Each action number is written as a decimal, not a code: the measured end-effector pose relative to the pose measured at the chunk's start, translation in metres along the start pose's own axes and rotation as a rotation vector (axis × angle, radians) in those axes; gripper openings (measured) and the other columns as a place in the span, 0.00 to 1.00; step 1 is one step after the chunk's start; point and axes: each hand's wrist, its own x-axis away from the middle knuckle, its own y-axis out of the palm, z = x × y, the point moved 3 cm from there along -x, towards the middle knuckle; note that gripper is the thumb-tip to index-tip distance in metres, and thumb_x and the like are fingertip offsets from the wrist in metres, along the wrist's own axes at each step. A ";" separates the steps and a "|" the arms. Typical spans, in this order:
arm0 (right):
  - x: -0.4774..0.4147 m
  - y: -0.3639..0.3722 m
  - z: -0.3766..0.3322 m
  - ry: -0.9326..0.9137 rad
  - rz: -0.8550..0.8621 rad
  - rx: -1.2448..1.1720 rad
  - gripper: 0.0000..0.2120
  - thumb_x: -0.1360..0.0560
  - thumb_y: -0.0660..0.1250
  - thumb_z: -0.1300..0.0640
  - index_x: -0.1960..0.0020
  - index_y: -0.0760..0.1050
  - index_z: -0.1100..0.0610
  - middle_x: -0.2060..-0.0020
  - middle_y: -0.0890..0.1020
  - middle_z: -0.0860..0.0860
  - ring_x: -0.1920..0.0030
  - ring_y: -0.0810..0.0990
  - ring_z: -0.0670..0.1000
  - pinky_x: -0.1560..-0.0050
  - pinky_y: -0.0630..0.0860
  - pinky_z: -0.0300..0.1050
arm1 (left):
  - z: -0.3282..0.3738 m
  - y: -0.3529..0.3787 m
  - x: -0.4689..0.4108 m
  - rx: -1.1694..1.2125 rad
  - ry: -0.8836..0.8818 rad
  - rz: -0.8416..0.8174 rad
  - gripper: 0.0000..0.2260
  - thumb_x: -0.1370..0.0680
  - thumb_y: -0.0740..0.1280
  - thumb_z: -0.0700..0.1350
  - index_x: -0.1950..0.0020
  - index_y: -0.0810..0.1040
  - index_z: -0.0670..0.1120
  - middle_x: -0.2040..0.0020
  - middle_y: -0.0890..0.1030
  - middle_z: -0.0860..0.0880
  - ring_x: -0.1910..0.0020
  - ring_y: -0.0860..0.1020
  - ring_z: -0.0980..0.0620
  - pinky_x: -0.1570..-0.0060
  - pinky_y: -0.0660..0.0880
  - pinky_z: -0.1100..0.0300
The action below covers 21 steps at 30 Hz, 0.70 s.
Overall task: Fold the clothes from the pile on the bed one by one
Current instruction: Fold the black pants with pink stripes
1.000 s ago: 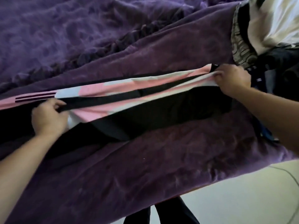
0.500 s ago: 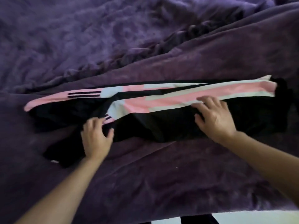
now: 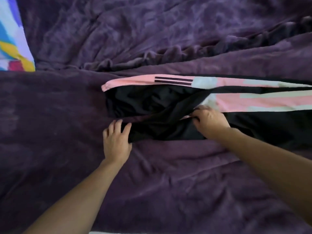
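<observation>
Left hand (image 3: pixel 116 141): fingers spread, flat at the black trousers' (image 3: pixel 152 105) near-left edge.
Right hand (image 3: pixel 209 122): pinching trouser fabric mid-garment.
Bed (image 3: pixel 152 174): beneath.

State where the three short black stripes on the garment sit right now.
In the head view, the three black stripes sit on the garment's upper pink band, right of centre, beside a white patch and above both hands.

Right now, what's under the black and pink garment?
The purple blanket lies under the garment and shows all around it. Whether anything else sits beneath is hidden by the cloth and both hands.
</observation>
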 end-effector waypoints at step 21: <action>-0.084 0.035 -0.071 0.012 -0.056 0.249 0.33 0.23 0.56 0.40 0.22 0.47 0.43 0.21 0.42 0.50 0.22 0.41 0.54 0.28 0.56 0.62 | -0.064 -0.024 -0.133 1.459 -0.595 -0.128 0.12 0.35 0.78 0.41 0.53 0.83 0.44 0.59 0.85 0.51 0.60 0.83 0.54 0.66 0.77 0.66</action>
